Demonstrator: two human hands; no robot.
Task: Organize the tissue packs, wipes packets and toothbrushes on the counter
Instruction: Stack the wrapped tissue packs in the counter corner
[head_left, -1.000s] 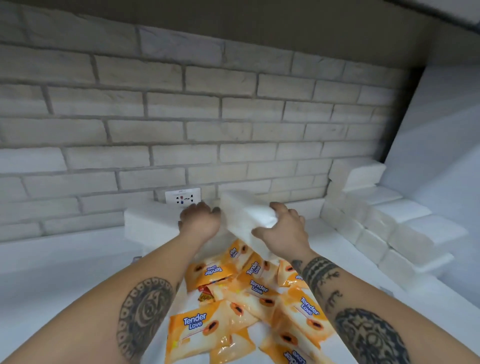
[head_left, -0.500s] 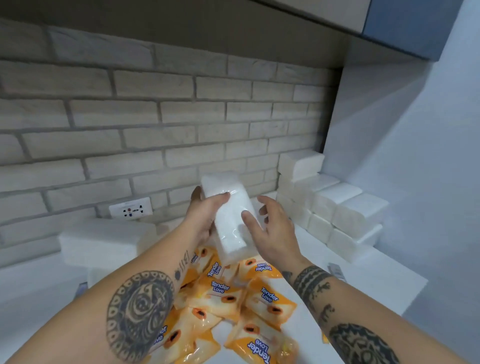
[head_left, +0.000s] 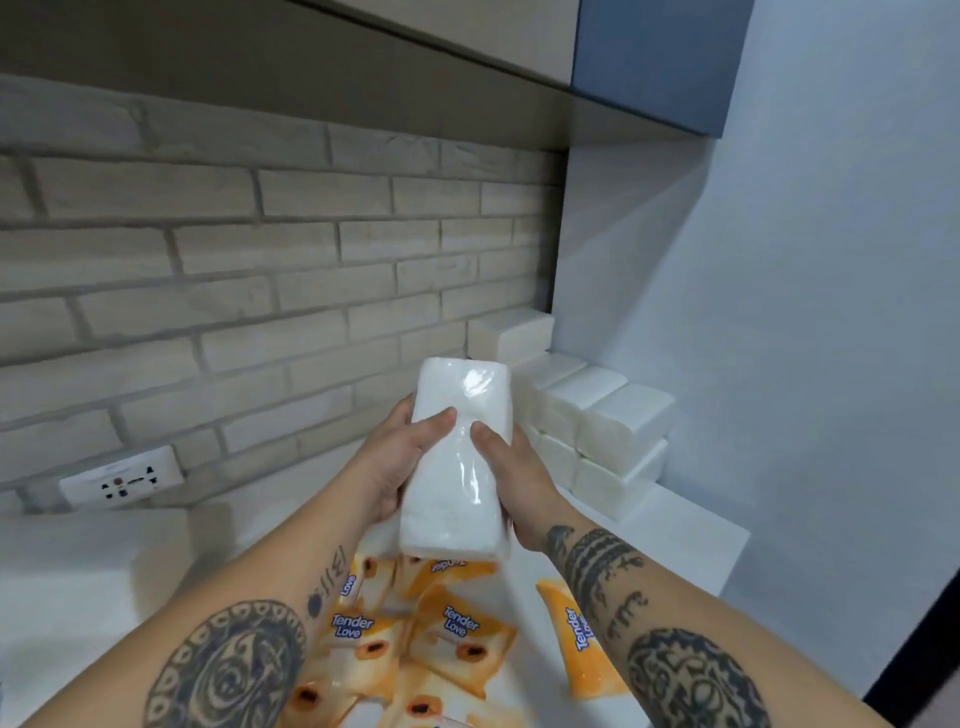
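I have one tissue pack (head_left: 457, 462) in both hands, lifted clear of the counter (head_left: 691, 540) at chest level. Its long axis points away from me and its far end is tilted up.

1. Left hand (head_left: 395, 467): it is curled round the left side of the pack. The thumb (head_left: 436, 421) lies across the top face and the fingers are hidden underneath.
2. Right hand (head_left: 524, 483): it is curled round the right side. The thumb (head_left: 485, 436) presses on the top face just beside the left thumb.
3. Neither hand has hold of anything else.

I judge the two-handed hold to be deliberate. The pack is soft and its clear wrapper is slick, so gripping both sides keeps it square and lets me turn it to match the others before I set it down.

The stack of tissue packs (head_left: 597, 421) stands in the right-hand corner, where the brick wall (head_left: 291, 291) meets the plain side wall. The packs sit side by side in tiers, with a single pack on top at the back. The corner props the stack on two sides, which is probably why it was built there. The held pack hangs just left of the stack and nearer to me, apart from it and not yet placed.

The orange wipes packets (head_left: 452, 634) lie in a loose heap on the counter, directly below my hands and between my forearms. They overlap at mixed angles and look unsorted. One packet (head_left: 576, 634) lies apart to the right.

A wall socket (head_left: 122, 480) sits low on the brick wall at the left. I can see no toothbrushes.
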